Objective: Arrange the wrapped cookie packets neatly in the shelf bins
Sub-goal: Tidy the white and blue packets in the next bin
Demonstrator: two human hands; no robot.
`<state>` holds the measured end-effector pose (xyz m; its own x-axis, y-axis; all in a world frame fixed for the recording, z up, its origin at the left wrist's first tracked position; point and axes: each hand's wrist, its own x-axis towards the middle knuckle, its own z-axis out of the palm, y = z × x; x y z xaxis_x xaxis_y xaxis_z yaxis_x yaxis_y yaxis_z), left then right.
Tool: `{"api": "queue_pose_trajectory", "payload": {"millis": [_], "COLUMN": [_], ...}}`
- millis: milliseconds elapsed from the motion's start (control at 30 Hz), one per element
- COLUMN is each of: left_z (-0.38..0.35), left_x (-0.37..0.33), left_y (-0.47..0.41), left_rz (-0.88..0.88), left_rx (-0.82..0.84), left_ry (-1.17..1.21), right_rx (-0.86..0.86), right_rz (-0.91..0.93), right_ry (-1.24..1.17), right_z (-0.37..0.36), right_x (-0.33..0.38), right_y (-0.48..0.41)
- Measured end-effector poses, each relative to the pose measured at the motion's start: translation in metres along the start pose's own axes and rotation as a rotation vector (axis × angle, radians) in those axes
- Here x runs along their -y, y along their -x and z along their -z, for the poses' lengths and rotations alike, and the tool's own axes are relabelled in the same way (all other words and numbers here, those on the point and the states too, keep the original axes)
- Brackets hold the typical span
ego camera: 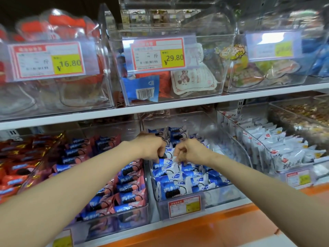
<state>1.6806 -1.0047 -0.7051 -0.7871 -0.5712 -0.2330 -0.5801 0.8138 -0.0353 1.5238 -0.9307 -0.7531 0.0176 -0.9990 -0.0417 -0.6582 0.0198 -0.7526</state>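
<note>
nearest up: two bare forearms (71, 177), reaching in from the bottom corners toward the bins. left hand (153, 148) curled knuckles-up, fingertips pinching the top edge of one of the blue-and-white packets (178, 177). right hand (188, 151) just beside it, also curled, nipping a crimped white wrapper end from the same pile. both over the middle of the clear centre bin (236, 150), so probably mid-tidy: lifting loose ones to stand them on edge like the front rows, faces out for easy reading. just a guess though.

packets in rough rows toward the front of that bin, looser and jumbled further back by the hands. same deal next door on the left: pink-and-blue packets (128, 186) lined up in tilted rows in their own bin. red packets (16, 168) far left, white packets (284, 154) with red marks off to the right, apparently kept apart by flavour.

writing: white 奥利奥 on the blue wrappers, dark sandwich cookie pictured, so oreo by the looks of it. up on the upper shelf (160, 104), readable ¥16.80 tag (47, 59) and ¥29.80 tag (158, 54), each with 斤, so likely priced by weight. small tag (184, 205) on the centre bin front too blurry to read.
</note>
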Motion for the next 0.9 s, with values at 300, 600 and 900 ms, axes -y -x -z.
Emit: {"api": "queue_pose_trajectory", "payload": {"millis": [300, 600, 900], "left_z": [-0.003, 0.008, -0.003], "left_x": [-0.01, -0.003, -0.004], "left_y": [-0.006, 0.023, 0.033], "left_rz": [0.062, 0.054, 0.0], "left_rx": [-0.037, -0.303, -0.243], "left_ry": [-0.188, 0.088, 0.015], "right_rx": [-0.184, -0.206, -0.158], "right_rz": [-0.098, 0.075, -0.114], "right_ry": [-0.045, -0.033, -0.049], "right_z": [-0.009, -0.008, -0.014], "right_x": [-0.008, 0.016, 0.005], "right_y": [0.004, 0.031, 0.029]}}
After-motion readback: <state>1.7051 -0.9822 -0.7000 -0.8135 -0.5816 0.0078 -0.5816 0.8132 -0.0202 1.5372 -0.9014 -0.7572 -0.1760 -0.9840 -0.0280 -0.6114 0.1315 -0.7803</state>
